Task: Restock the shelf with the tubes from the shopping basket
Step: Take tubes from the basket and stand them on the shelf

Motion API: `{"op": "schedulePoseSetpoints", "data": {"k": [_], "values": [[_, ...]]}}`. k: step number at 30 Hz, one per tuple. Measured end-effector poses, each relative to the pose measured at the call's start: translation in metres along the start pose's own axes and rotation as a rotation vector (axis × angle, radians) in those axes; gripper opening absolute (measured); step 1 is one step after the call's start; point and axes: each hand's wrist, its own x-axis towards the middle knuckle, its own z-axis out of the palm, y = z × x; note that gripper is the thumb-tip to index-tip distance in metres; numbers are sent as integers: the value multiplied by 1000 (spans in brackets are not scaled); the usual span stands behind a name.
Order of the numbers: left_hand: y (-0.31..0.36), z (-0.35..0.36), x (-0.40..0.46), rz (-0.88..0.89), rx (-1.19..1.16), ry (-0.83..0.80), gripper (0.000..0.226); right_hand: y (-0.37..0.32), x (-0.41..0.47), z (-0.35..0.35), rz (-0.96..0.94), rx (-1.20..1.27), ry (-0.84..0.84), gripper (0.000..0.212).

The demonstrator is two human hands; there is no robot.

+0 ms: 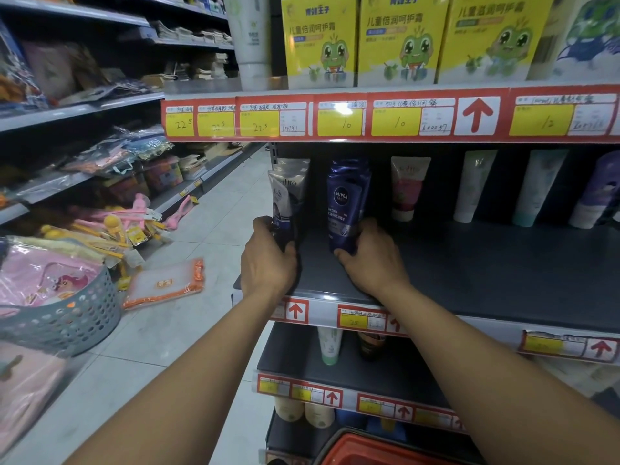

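1. Left grip is wrapping around the base of the Softto tube, which is standing on the shelf.
2. Right grip is pinching the Nivea tube low at its cap end.
3. Tubes are probably light, soft-walled and glossy; gripping low near the stiff cap is keeping them upright.
4. Basket is sitting below both grips; contents unclear.

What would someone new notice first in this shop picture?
Probably the bright yellow frog-printed boxes on the top shelf, above red and yellow price tags. Below, the left hand grips a grey-white tube, and the right hand holds a dark blue Nivea tube.
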Motion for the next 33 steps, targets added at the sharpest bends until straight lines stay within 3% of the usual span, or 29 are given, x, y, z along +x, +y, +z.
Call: {"op": "schedulePoseSetpoints", "data": {"k": [27, 33], "values": [[-3, 6, 8, -2, 36, 9, 48, -1, 0, 1, 33, 12, 3, 60], [-3, 6, 8, -14, 8, -10, 55, 0, -3, -10, 102, 173, -8, 68]]}}
